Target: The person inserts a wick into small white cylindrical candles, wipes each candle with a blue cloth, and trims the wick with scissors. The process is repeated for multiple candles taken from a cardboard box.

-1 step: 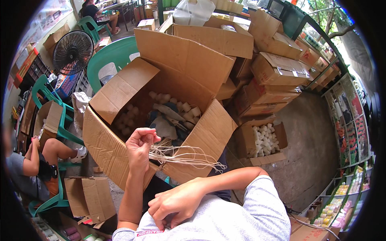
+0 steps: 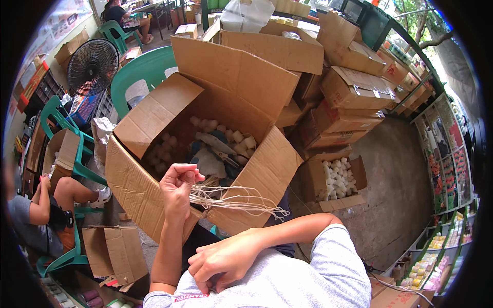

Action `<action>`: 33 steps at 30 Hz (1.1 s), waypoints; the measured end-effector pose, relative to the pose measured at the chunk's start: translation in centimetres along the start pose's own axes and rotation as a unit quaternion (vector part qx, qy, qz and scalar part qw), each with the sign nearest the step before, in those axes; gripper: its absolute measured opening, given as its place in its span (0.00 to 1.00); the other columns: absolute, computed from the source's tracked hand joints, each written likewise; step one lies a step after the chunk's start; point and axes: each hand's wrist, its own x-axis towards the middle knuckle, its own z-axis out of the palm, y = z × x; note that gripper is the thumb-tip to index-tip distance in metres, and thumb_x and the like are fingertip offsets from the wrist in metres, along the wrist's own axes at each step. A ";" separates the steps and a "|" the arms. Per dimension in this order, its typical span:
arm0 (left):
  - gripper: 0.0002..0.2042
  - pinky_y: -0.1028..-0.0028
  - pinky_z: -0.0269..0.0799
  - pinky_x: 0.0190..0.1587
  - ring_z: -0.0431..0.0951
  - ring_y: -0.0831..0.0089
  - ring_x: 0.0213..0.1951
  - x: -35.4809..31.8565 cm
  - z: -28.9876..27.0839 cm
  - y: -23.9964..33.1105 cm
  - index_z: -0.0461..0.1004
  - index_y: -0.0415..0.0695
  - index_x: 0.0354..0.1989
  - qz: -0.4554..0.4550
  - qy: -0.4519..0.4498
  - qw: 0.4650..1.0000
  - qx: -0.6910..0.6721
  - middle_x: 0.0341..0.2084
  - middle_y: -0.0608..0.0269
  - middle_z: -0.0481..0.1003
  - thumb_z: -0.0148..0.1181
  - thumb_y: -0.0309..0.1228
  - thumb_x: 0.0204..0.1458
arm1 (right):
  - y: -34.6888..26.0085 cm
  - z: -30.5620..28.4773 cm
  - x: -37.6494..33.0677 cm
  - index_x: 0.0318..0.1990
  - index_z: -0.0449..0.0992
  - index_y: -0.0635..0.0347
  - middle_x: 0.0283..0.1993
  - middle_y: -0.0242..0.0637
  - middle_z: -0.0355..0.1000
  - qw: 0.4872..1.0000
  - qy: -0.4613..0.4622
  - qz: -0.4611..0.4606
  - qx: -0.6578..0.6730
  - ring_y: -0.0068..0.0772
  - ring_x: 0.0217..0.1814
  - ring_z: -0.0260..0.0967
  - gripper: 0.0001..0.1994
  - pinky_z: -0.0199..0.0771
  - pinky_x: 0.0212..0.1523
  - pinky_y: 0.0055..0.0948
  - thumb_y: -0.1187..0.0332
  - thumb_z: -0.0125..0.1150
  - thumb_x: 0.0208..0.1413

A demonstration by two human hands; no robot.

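Note:
My left hand (image 2: 178,186) is raised over the near edge of a big open cardboard box (image 2: 233,82). Its thumb and fingertips are pinched together; whatever is between them is too small to make out. Beside that wrist, a bundle of pale strings (image 2: 239,201) trails rightward across the box's near flaps. I cannot tell whether the hand holds them. Inside the box are several white foam-like pieces (image 2: 248,142) and a bundle of grey and blue cloth (image 2: 209,161). My right hand (image 2: 226,259) rests against my grey shirt, fingers loosely bent, thumb apart from them, with nothing seen in it.
A smaller box (image 2: 311,179) of white pieces stands on the floor to the right, below stacked cartons (image 2: 354,95). A green chair (image 2: 126,77) and a black fan (image 2: 93,66) are at the left. A seated person (image 2: 38,215) works at far left, near an open carton (image 2: 120,254).

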 end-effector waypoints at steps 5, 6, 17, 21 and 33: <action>0.03 0.73 0.78 0.42 0.79 0.73 0.33 -0.1 0.0 0.2 0.72 0.40 0.38 0.013 0.011 0.999 -0.035 0.33 0.60 0.77 0.57 0.25 0.60 | 0.8 0.3 -0.6 0.34 0.76 0.58 0.36 0.35 0.69 0.999 -0.044 -0.006 0.011 0.39 0.45 0.63 0.01 0.60 0.44 0.40 0.74 0.59 0.54; 0.03 0.73 0.78 0.42 0.79 0.72 0.34 -0.1 0.2 0.4 0.71 0.40 0.37 0.010 0.013 0.999 -0.047 0.33 0.59 0.77 0.56 0.26 0.60 | 0.6 0.1 -0.9 0.33 0.75 0.58 0.35 0.35 0.69 0.999 -0.051 -0.009 0.016 0.39 0.44 0.63 0.01 0.60 0.44 0.40 0.74 0.59 0.54; 0.09 0.72 0.76 0.44 0.77 0.73 0.35 0.0 0.3 0.4 0.68 0.42 0.34 0.010 -0.008 0.997 -0.073 0.31 0.64 0.70 0.52 0.34 0.63 | 0.5 -1.1 -2.4 0.34 0.74 0.60 0.33 0.37 0.68 0.997 -0.068 -0.025 0.034 0.42 0.41 0.63 0.00 0.63 0.41 0.40 0.75 0.58 0.56; 0.09 0.78 0.68 0.29 0.68 0.80 0.24 0.5 -0.4 0.6 0.65 0.44 0.33 0.021 -0.019 0.995 -0.097 0.29 0.66 0.68 0.52 0.34 0.63 | -0.5 -3.9 -3.2 0.37 0.75 0.60 0.34 0.38 0.69 0.999 -0.044 0.008 -0.005 0.42 0.41 0.66 0.02 0.66 0.42 0.41 0.73 0.58 0.58; 0.09 0.86 0.53 0.17 0.63 0.88 0.19 5.8 -3.5 0.8 0.72 0.43 0.32 -0.071 0.064 0.995 -0.028 0.24 0.72 0.70 0.61 0.34 0.58 | 10.3 -27.9 -8.3 0.43 0.77 0.60 0.41 0.43 0.78 0.755 0.217 0.459 -0.415 0.45 0.45 0.75 0.11 0.74 0.44 0.40 0.72 0.56 0.53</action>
